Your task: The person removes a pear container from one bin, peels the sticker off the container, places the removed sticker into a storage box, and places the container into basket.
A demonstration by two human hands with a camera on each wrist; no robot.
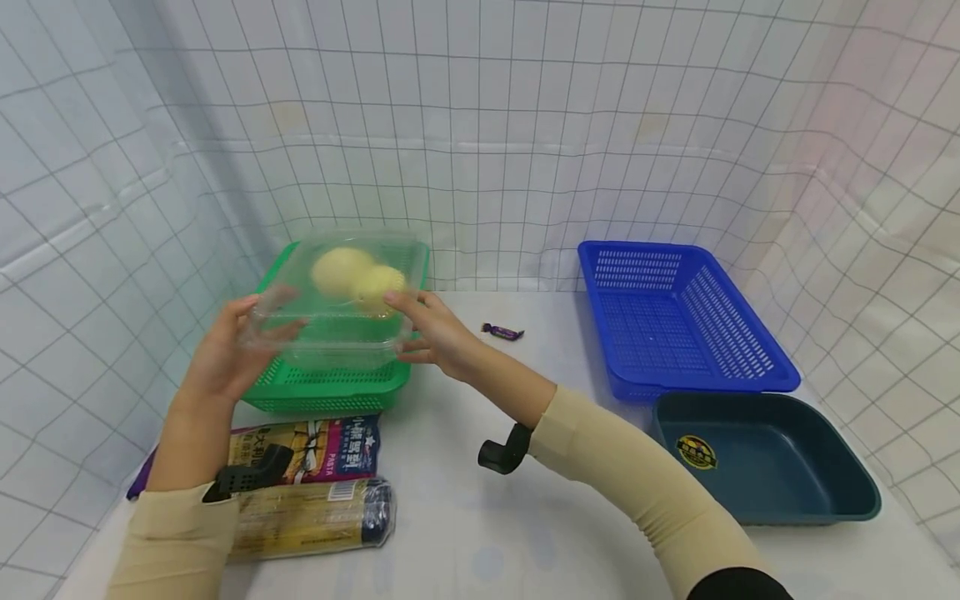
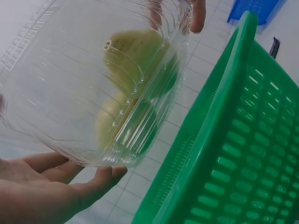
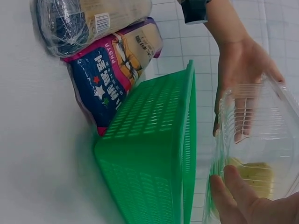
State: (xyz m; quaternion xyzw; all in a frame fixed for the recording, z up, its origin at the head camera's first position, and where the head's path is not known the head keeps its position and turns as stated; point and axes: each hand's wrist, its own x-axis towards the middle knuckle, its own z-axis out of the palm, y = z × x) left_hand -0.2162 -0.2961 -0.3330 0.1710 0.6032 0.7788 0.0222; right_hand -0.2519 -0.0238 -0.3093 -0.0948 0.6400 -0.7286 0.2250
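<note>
Both hands hold a clear plastic container [image 1: 333,337] tilted above the green basket [image 1: 330,400]. The left hand [image 1: 225,354] grips its left side. At the right side, the right hand [image 1: 446,337] has its thumb over the edge and fingers lower down. Two pale yellow-green fruits [image 2: 133,56] show through the plastic and appear to lie inside the container; their kind is unclear. In the left wrist view, the left fingers [image 2: 88,186] lie along the container's edge. The right fingers [image 3: 238,191] touch the near side in the right wrist view.
A pasta packet [image 1: 315,450] and a clear-wrapped yellow package [image 1: 315,517] lie before the green basket. A small purple-wrapped candy [image 1: 502,332] lies mid-table. On the right stand a blue basket [image 1: 615,367] and a dark green tub [image 1: 780,467]. Gridded white sheeting [image 1: 510,167] surrounds the table.
</note>
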